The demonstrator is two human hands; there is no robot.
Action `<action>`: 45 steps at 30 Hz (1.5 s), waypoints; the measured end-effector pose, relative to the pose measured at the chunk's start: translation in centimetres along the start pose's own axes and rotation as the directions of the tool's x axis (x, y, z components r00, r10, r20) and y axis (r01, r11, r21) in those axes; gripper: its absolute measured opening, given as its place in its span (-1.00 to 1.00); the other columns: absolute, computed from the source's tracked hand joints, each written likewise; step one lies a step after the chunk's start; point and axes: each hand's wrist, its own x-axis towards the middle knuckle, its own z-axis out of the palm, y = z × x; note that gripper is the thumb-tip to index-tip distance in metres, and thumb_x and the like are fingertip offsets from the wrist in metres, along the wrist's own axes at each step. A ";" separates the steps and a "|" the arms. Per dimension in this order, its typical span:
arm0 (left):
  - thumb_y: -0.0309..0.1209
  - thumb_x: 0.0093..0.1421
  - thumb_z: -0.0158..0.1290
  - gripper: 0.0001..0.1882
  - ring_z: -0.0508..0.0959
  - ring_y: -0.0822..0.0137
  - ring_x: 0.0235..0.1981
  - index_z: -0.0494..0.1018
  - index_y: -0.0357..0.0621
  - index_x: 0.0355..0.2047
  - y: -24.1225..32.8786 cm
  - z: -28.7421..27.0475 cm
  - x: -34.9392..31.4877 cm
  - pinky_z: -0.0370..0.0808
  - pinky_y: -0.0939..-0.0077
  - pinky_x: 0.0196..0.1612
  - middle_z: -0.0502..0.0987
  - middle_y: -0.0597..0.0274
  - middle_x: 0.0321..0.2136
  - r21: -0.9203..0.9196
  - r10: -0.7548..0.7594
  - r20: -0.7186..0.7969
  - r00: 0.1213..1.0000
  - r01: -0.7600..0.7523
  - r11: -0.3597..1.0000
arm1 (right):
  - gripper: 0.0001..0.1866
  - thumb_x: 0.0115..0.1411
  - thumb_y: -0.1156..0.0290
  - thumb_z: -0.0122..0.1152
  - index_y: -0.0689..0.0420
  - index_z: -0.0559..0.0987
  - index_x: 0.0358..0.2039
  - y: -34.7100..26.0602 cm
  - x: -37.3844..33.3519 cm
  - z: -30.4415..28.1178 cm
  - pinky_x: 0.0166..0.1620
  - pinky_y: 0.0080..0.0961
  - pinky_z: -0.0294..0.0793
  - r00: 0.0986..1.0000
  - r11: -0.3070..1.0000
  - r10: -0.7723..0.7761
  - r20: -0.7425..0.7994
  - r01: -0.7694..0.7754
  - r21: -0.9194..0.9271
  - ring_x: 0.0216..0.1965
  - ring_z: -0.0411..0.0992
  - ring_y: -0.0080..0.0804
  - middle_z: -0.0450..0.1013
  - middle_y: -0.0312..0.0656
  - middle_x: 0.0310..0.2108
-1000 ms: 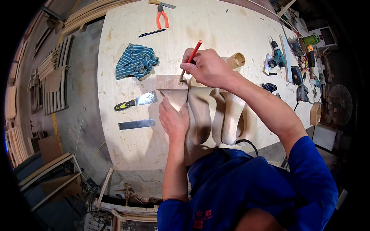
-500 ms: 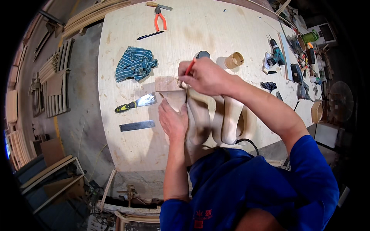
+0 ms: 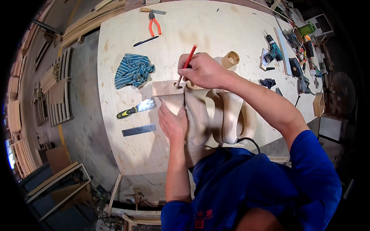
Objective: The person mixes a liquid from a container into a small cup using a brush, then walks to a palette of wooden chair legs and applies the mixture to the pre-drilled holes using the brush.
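Note:
My right hand is closed around a thin red-handled brush, held at a slant. Its tip touches the right end of the top block on a curved wooden leg. Below that block my left hand lies against the same leg, fingers stretched out and thumb apart. More curved wooden legs lie side by side to the right, close to my body. Left of my left hand are a putty knife with a black-and-yellow handle and a flat metal blade.
A striped cloth lies crumpled on the pale worktable. Orange-handled pliers, a black pen and a wooden-handled tool are farther off. A round tan container stands beyond my right wrist. A cordless drill and other tools line the right side.
The brush has tilted more upright, showing more of its red handle, and its tip now rests on the block's end. My left hand stays on the leg. The whole view has shifted slightly.

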 end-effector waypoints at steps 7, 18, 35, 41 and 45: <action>-0.23 0.11 0.31 -0.25 0.40 -0.24 0.13 0.29 -0.37 0.21 -0.5 0.9 -1.3 0.32 -0.03 0.23 0.41 -0.26 0.07 0.076 0.203 -0.179 0.963 -0.192 0.978 | -0.84 0.40 0.45 0.16 0.31 0.55 -0.24 0.3 -4.1 -3.6 -0.14 -0.56 0.61 0.964 0.968 0.158 -0.214 -0.108 0.227 -0.28 0.56 -0.54 0.55 -0.20 -0.35; -0.33 0.12 0.31 -0.04 0.41 -0.41 0.10 -0.01 -0.55 0.33 3.6 4.3 -6.4 0.38 -0.04 0.19 0.30 -0.53 0.12 -0.240 0.005 0.325 0.946 0.078 0.968 | -0.84 0.33 0.48 0.17 0.34 0.56 -0.32 1.4 -3.8 -2.2 -0.27 -0.47 0.49 0.995 0.994 -0.016 -0.094 0.006 -0.112 -0.36 0.56 -0.39 0.56 -0.16 -0.41; -0.24 0.17 0.28 0.06 0.41 -0.44 0.14 -0.16 -0.56 0.39 3.3 4.5 -6.0 0.38 -0.06 0.22 0.24 -0.57 0.21 -0.234 -0.016 0.405 0.914 0.120 0.965 | -0.91 0.30 0.47 0.19 0.22 0.54 -0.33 1.1 -4.6 -1.6 -0.31 -0.33 0.50 0.996 0.976 -0.065 0.059 0.075 -0.203 -0.42 0.53 -0.16 0.54 -0.04 -0.46; -0.23 0.17 0.26 0.06 0.40 -0.42 0.17 -0.16 -0.56 0.39 3.0 4.8 -6.0 0.37 -0.05 0.24 0.22 -0.57 0.23 -0.248 -0.011 0.399 0.917 0.119 0.961 | -0.95 0.28 0.55 0.20 0.26 0.56 -0.31 1.2 -4.4 -3.0 -0.26 -0.37 0.51 1.000 0.990 0.003 0.006 -0.002 -0.142 -0.37 0.55 -0.24 0.56 -0.07 -0.41; -0.21 0.18 0.24 0.04 0.38 -0.42 0.19 -0.14 -0.60 0.38 3.5 4.2 -5.9 0.37 -0.04 0.25 0.21 -0.57 0.24 -0.275 -0.013 0.435 0.901 0.146 0.950 | -0.91 0.32 0.55 0.15 0.28 0.60 -0.25 1.7 -5.3 -3.3 -0.17 -0.37 0.56 0.999 0.979 -0.046 0.020 0.049 -0.197 -0.30 0.57 -0.21 0.57 -0.07 -0.35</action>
